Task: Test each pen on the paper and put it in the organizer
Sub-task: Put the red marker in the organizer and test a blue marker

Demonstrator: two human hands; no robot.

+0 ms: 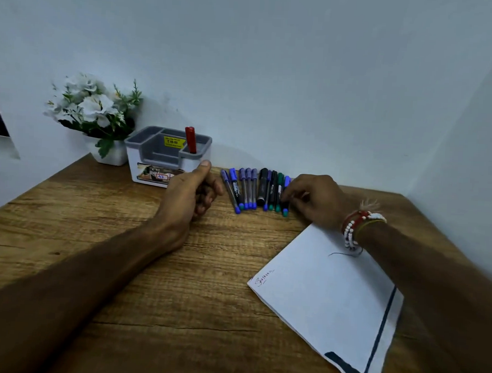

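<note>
Pens: a row of pens (253, 189) lies side by side on the surface, close to the wall, just right of the organizer.
Red pen: one red pen (191, 139) stands up in the front right slot of the organizer.
Organizer: the white and gray organizer (166, 156) sits at the back of the surface, with a yellow price sticker inside.
Paper: the white paper (327, 299) lies at the right, turned at a slant, with a small scribble and dark lines on it.
Right hand: the right hand (315, 201) has its fingers curled down on the pen at the right end of the row; I cannot tell if it has a firm grip.
Left hand: the left hand (191, 192) rests loosely curled in front of the organizer, holding nothing.
Surface: the brown wooden surface (137, 280) fits into a corner.
Room: plain pale walls (274, 59); a white pot of white flowers (93, 112) stands left of the organizer.
</note>
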